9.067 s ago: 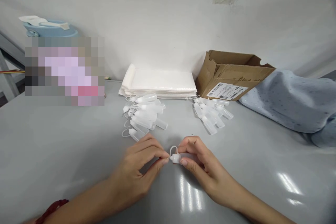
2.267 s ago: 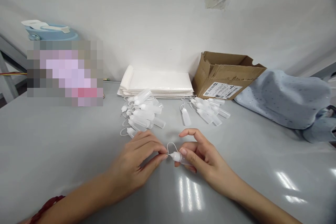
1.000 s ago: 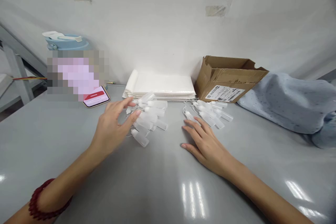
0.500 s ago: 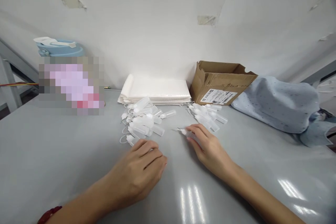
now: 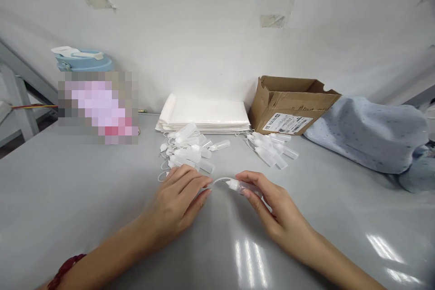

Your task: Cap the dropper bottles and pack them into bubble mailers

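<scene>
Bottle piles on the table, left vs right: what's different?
Size: the left pile has more bottles than the right pile.
Pose: bodies in the left pile point in mixed directions; those in the right pile mostly slant the same way.
Place: the left pile is before the white stack, the right pile mostly before the carton.
Shared: translucent bottles, white tops.

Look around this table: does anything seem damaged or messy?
The cardboard box's rim looks uneven, with a notch in it. Ragged patches mark the wall. The small bottles lie jumbled; I see no spill.
</scene>
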Demonstrator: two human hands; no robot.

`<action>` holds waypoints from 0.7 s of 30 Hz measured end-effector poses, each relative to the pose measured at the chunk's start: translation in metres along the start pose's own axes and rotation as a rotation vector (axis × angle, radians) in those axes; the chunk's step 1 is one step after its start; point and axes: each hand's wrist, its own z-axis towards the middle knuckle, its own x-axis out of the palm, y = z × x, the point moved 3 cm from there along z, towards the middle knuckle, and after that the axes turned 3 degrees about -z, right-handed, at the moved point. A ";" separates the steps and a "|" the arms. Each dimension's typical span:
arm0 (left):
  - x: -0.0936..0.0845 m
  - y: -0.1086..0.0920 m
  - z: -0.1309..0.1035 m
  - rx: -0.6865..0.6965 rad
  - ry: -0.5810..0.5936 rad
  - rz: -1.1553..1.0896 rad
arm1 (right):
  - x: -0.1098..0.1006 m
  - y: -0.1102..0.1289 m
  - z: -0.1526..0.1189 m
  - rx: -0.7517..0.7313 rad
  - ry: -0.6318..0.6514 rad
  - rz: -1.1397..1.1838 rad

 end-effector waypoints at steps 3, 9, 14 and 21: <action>-0.001 -0.002 0.002 0.006 0.001 -0.040 | 0.002 -0.001 0.000 0.018 0.022 0.030; 0.000 -0.002 0.003 -0.065 -0.003 -0.193 | 0.006 -0.001 0.000 0.019 0.044 0.106; 0.001 -0.005 0.003 -0.088 0.024 -0.282 | 0.009 0.003 -0.001 0.006 0.076 0.164; 0.000 -0.006 0.004 -0.112 0.057 -0.317 | 0.006 0.003 -0.002 0.031 0.051 0.209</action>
